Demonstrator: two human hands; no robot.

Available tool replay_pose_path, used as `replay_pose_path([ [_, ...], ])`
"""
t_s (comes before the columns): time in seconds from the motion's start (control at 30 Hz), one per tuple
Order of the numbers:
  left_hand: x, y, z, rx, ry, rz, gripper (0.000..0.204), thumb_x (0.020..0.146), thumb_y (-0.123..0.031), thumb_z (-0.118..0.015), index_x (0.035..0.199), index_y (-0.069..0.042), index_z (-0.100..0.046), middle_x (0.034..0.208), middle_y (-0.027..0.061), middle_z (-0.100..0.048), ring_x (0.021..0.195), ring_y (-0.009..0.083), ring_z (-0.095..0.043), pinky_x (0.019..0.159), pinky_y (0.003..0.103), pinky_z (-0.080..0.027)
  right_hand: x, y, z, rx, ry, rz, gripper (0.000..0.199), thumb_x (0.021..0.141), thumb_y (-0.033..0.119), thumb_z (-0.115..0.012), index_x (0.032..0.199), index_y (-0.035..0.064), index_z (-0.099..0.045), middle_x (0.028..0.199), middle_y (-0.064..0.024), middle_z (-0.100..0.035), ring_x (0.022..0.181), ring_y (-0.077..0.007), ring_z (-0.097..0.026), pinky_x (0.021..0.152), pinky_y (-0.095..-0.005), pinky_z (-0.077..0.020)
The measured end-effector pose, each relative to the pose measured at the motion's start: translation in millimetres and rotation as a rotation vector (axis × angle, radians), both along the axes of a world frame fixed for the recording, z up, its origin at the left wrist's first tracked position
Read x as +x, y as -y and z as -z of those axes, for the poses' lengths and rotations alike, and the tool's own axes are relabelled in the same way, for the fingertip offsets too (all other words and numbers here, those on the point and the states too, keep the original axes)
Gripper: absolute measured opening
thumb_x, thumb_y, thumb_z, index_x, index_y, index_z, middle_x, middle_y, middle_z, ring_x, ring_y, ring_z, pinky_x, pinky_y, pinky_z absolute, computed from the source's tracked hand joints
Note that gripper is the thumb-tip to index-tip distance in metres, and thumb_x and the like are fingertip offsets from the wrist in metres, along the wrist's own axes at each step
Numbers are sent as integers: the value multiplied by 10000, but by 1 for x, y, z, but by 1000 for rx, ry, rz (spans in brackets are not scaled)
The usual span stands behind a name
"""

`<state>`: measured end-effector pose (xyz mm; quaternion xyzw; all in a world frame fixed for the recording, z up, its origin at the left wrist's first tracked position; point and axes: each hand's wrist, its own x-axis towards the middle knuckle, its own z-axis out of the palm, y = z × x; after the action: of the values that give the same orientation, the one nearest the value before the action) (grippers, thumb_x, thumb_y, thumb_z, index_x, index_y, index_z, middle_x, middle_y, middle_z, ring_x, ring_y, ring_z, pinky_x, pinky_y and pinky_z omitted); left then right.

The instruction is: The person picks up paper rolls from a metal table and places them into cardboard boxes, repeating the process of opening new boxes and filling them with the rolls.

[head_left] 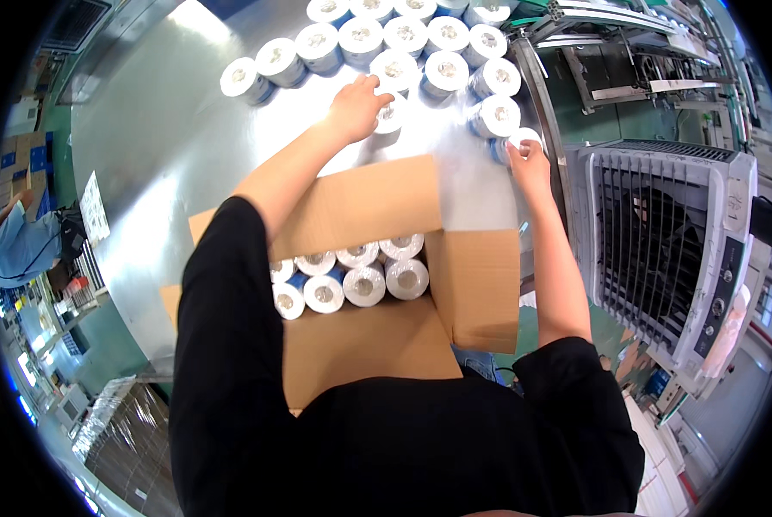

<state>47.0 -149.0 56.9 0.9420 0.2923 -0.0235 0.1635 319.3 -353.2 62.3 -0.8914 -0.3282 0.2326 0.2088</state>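
Several white rolls with blue sides [407, 39] stand on a shiny metal table [162, 138]. My left hand [357, 108] reaches forward and closes on one white roll [392, 116] near the table's middle. My right hand [530, 165] grips another white roll [513, 142] at the table's right edge. Below my arms an open cardboard box [476, 289] holds two rows of the same rolls [364, 280], with bare cardboard floor in its near half. My black sleeves cover part of the box.
A grey and white air cooler [666, 241] stands to the right of the table. Metal framing and machine parts [610, 52] lie at the upper right. Another person in a blue top [20, 241] is at the far left, near shelves.
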Motion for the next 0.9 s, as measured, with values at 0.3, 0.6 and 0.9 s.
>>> replay_pose_path([
  [0.3, 68, -38, 80, 197, -180, 245, 373, 641, -200, -715, 1013, -211, -689, 1145, 123, -504, 1151, 290, -422, 919, 410, -384, 71, 19, 76, -287, -78, 116, 576, 729, 463, -694, 899, -63, -533, 854, -271, -631, 893, -360, -637, 823, -422, -499],
  [0.6, 10, -61, -52, -325, 340, -125, 376, 630, -103, -704, 1006, -105, -689, 1076, 106, -524, 1054, 262, -516, 900, 334, -418, 50, 26, 84, 43, -15, -132, 759, 651, 200, -798, 1275, 101, -376, 1056, -199, -556, 984, -371, -540, 856, -422, -438],
  [0.9, -230, 49, -205, -695, 695, -786, 370, 804, -165, -642, 1123, 12, -580, 1133, 103, -586, 1004, 192, -572, 867, 306, -460, 43, -22, 79, -225, -128, -557, 778, 737, 208, -705, 1410, 162, -317, 1048, -246, -612, 988, -387, -587, 859, -415, -465],
])
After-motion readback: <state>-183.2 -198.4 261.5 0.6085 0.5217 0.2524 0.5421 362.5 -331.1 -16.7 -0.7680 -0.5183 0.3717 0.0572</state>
